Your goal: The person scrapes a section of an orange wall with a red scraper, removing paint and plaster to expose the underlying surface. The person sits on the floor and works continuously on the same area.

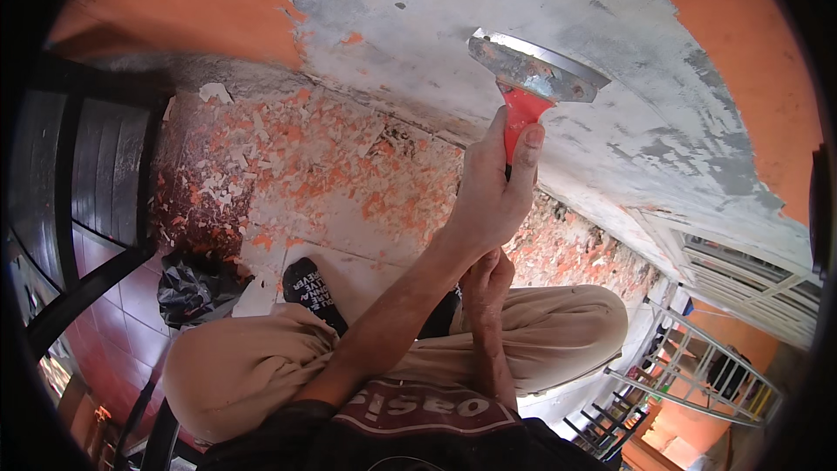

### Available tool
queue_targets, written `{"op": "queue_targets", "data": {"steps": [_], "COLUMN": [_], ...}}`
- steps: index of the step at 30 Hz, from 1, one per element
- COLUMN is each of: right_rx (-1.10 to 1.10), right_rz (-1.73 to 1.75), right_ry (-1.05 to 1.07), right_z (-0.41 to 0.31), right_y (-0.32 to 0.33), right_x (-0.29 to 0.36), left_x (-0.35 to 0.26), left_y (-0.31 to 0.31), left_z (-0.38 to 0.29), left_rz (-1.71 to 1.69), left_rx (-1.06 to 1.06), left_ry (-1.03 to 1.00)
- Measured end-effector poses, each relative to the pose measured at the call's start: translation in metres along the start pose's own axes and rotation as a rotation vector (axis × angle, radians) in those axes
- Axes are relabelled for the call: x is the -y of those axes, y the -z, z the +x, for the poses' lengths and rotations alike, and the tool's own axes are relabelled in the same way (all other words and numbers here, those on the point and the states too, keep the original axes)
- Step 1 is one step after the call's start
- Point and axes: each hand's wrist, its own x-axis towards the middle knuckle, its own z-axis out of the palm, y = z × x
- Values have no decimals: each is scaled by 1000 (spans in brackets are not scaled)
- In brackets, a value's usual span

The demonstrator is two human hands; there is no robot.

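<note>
My left hand (495, 186) grips the red handle (522, 111) of a wide paint scraper. The scraper's metal head (539, 69) is tilted, with its bright blade edge at or very close to the wall (418, 19); I cannot tell whether it touches. Bare grey-white plaster shows there, between ragged areas of orange paint (189, 0). Just below my left wrist is my right hand (489, 278), its fingers curled. Whether it holds the hidden lower end of the handle cannot be seen. Orange and white paint flakes (340, 170) lie thickly along the wall's foot.
A crumpled black plastic bag (196, 288) lies on the left, beside dark wooden furniture (108, 163). My bent legs (242, 366) and a socked foot (314, 291) rest on the tiled floor. White slats (745, 268) and a metal rack-like frame (706, 366) stand at right.
</note>
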Motion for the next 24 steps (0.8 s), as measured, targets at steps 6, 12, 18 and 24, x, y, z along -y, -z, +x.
{"op": "queue_targets", "data": {"steps": [6,12,18,24], "right_rx": [56,136,48,7], "right_rz": [-76,-40,-4,13], "right_ry": [92,137,80,-7], "right_z": [11,23,11,-2], "right_y": [-21,-37,-18,-8], "right_x": [32,60,26,7], "left_x": [-30,-72,-40,-11], "left_y": [15,26,12,10], "left_z": [18,38,16,3], "left_rz": [32,36,-48,-6], "left_rx": [-16,-46,-34,-10], "left_ry": [-35,-142,-12,6]}}
